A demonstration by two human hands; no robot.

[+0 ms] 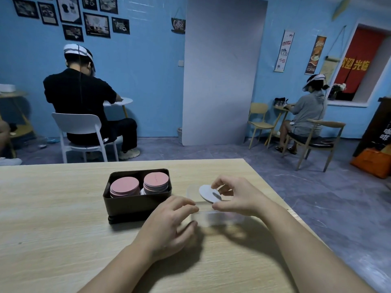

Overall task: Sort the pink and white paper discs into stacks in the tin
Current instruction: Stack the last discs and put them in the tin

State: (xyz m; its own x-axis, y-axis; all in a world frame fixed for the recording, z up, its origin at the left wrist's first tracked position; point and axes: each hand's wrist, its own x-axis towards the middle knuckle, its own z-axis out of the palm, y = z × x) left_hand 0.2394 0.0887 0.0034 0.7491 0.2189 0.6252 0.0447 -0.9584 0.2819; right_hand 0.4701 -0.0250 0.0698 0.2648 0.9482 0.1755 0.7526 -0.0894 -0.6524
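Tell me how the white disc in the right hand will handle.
The white disc looks thin and flat, so probably light and slightly bendy. Pinched at its edge by the right hand, it holds its shape, suggesting stiff card. It could slip easily.

Matt wood-grain table [63, 208], clear plastic box [220, 216]

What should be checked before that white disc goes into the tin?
1. Disc held by right hand: ok.
2. Single disc, not several stuck together: cannot tell.
3. Left hand steadies the clear box: ok.
4. Tin open and upright: ok.
5. White stack to drop onto: cannot tell; both visible stacks show pink tops.
6. Path from disc to tin unblocked: ok.
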